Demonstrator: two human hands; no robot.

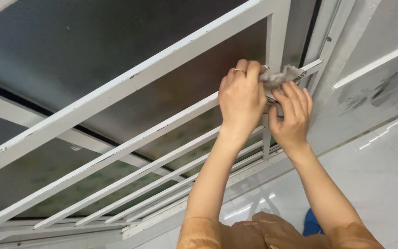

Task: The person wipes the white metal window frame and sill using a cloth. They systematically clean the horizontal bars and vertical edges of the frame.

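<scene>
1. The step in hand looks like wiping the white metal window grille point(130, 143): both hands work a grey rag point(279, 79) against the bars near the upright at about 1 o'clock in the view.
2. The left hand point(241, 99) is curled narrow, its fingers closed over the rag's left end and pressing it onto a slanted bar; a ring shows on one finger.
3. The right hand point(292, 117) sits just beside it at 3 o'clock of the left, fingers bent and pinching the rag's lower part, so the cloth is bunched between the two hands and touches the bar.
4. Behind the grille the dark glass pane point(93, 50) fills the upper left; a pale tiled floor point(374, 175) lies at 4 o'clock.
5. As a judgement, the next move calls for keeping the cloth wrapped around the bar and sliding it along its length, with steady pressure from both hands so the rag does not slip free.
</scene>
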